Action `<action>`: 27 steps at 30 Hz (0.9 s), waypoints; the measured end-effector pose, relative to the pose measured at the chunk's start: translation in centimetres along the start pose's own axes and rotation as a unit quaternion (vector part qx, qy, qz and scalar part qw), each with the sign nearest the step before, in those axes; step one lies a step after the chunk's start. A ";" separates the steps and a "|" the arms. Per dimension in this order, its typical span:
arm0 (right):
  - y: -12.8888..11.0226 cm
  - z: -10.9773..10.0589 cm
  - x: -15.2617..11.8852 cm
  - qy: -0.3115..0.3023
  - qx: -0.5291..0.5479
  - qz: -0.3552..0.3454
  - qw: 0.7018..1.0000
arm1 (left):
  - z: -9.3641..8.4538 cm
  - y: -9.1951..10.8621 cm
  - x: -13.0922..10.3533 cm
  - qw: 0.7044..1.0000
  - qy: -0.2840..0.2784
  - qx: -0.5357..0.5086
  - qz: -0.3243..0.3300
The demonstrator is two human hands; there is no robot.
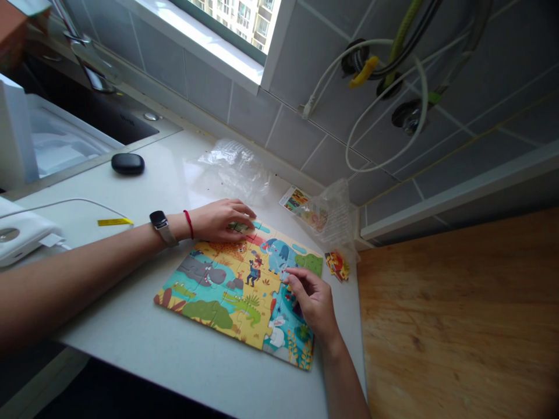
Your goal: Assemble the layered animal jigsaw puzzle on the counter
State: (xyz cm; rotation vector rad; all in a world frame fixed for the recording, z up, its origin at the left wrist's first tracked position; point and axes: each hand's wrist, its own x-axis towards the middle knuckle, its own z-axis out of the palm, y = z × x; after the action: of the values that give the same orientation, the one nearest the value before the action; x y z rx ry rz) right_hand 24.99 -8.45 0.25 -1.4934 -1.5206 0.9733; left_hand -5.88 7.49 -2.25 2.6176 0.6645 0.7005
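Note:
A colourful animal jigsaw puzzle (251, 291) lies on the white counter, showing a hippo, an elephant, a crocodile and a rabbit. My left hand (222, 220) rests with fingers stretched out on the puzzle's upper left edge, covering part of it. Over the right side, my right hand (312, 299) has thumb and forefinger pinched together on a small puzzle piece (285, 274), mostly hidden by the fingertips. Beneath that hand, part of the picture is out of sight. Several loose puzzle pieces (337, 266) are heaped just beyond the puzzle's upper right corner.
Crumpled clear plastic (236, 169) lies behind the puzzle, and a plastic bag with a printed card (294, 199) sits against the wall. A black case (127, 164), a white device (21, 233) with a cable, and a sink (144, 137) are leftward. A wooden surface (454, 314) adjoins on the right.

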 end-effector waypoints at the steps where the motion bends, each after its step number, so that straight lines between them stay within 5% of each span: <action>1: 0.0 0.0 0.0 0.000 -0.001 -0.002 1.000 | 0.0 0.0 0.0 1.000 0.000 0.000 0.001; 27: 0.3 0.1 0.1 -0.005 0.004 0.007 1.000 | 0.4 -1.6 -0.2 1.000 -0.009 -0.010 0.010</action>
State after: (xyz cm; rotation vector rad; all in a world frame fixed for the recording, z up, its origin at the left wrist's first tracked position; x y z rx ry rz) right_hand 25.02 -8.34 -0.01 -1.4979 -1.5136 0.9955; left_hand -6.40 8.63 -3.39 2.6121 0.6227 0.6854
